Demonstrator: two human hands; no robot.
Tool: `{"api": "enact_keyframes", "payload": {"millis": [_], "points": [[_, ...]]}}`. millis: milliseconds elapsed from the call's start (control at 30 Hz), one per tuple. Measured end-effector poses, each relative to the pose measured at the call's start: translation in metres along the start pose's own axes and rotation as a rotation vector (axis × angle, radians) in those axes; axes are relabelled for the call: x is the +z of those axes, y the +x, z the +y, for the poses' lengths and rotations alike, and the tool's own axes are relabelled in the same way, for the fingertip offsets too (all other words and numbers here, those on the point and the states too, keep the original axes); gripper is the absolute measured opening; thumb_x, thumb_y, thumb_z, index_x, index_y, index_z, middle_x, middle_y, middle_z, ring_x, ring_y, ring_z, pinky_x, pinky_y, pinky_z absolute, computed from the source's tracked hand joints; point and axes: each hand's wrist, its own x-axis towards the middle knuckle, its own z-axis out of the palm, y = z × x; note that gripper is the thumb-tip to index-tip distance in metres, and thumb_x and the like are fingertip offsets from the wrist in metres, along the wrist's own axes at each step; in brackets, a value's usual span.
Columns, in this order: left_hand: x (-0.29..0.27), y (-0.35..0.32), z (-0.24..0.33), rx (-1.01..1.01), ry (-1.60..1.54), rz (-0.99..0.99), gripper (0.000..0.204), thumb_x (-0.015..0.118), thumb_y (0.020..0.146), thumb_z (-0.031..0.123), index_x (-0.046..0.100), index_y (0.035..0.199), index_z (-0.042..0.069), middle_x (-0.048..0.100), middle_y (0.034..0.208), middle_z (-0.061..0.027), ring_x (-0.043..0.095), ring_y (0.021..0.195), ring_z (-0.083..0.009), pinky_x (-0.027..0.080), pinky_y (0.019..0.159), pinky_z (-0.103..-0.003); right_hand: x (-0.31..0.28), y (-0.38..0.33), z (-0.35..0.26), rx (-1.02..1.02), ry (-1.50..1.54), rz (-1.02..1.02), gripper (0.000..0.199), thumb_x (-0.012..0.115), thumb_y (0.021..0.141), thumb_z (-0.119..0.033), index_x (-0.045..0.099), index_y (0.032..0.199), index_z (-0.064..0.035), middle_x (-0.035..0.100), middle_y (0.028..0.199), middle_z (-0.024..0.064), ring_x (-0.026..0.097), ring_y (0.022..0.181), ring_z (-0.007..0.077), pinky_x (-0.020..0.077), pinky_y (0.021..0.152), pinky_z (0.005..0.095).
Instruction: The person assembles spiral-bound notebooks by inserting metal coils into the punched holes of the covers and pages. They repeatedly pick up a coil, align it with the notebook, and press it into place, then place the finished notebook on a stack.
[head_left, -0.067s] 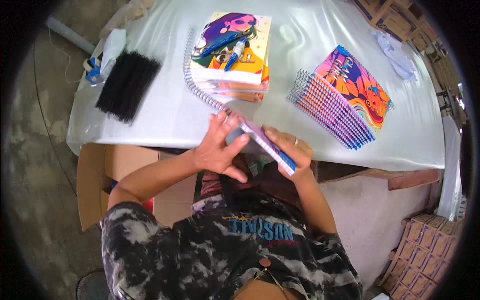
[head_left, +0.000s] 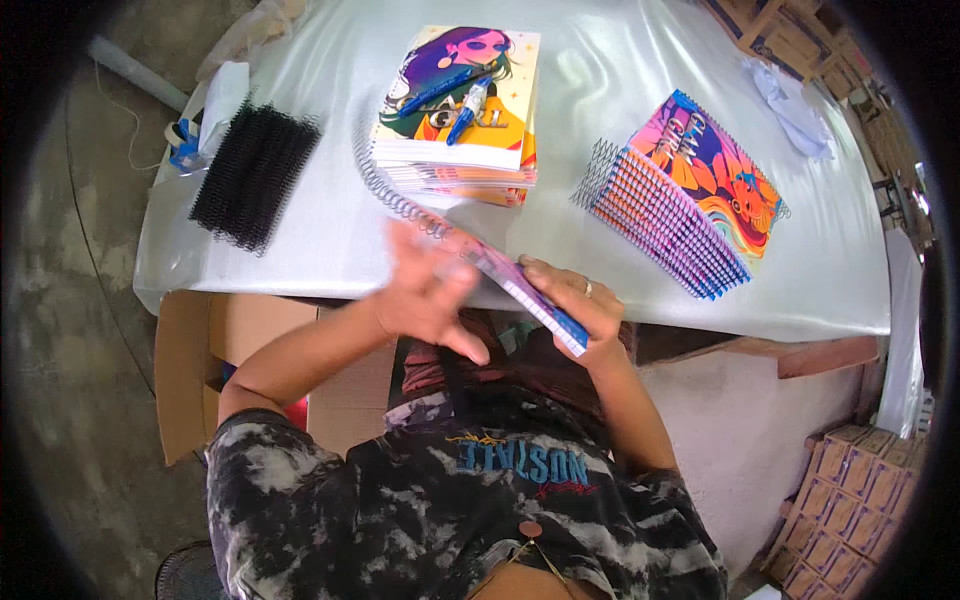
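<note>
Hands at the worktop [head_left: 300, 250] edge: the right hand [head_left: 580, 305] grips a notebook [head_left: 525, 290], the blurred left hand [head_left: 425, 300], fingers spread, works its wire spiral [head_left: 400, 200]. Binding looks under way; finishing calls for steady alignment of coil and holes.

Glossy white table [head_left: 640, 90] on seemingly concrete floor [head_left: 70, 330].

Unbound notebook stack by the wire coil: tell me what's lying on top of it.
Two blue pens lie crossed on the top cover of the stack. The cover art beneath them is partly hidden.
</note>
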Motion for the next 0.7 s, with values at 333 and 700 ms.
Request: {"api": "enact_keyframes", "payload": {"millis": [333, 700], "points": [[0.008, 0.017, -0.011, -0.198, 0.028, 0.014, 0.068, 0.044, 0.081, 0.06, 0.051, 0.121, 0.005, 0.042, 0.128, -0.0207, 0.038, 0.118, -0.0374, 0.029, 0.094, -0.052, -0.005, 0.004, 0.014, 0.334, 0.107, 0.034, 0.027, 0.06, 0.078, -0.001, 0.061, 0.105, 0.0034, 0.065, 0.101, 0.0156, 0.065, 0.085, 0.0228, 0.05, 0.075, 0.0286], [-0.007, 0.107, -0.048, -0.055, 0.285, 0.312, 0.055, 0.056, 0.076, 0.058, 0.06, 0.103, 0.011, 0.046, 0.115, -0.0184, 0.041, 0.106, -0.0343, 0.03, 0.091, -0.046, -0.007, 0.012, 0.004, 0.256, 0.095, -0.041, 0.041, 0.054, 0.074, 0.008, 0.057, 0.114, -0.0005, 0.06, 0.113, 0.0149, 0.061, 0.1, 0.0252, 0.0479, 0.085, 0.0306]]}}
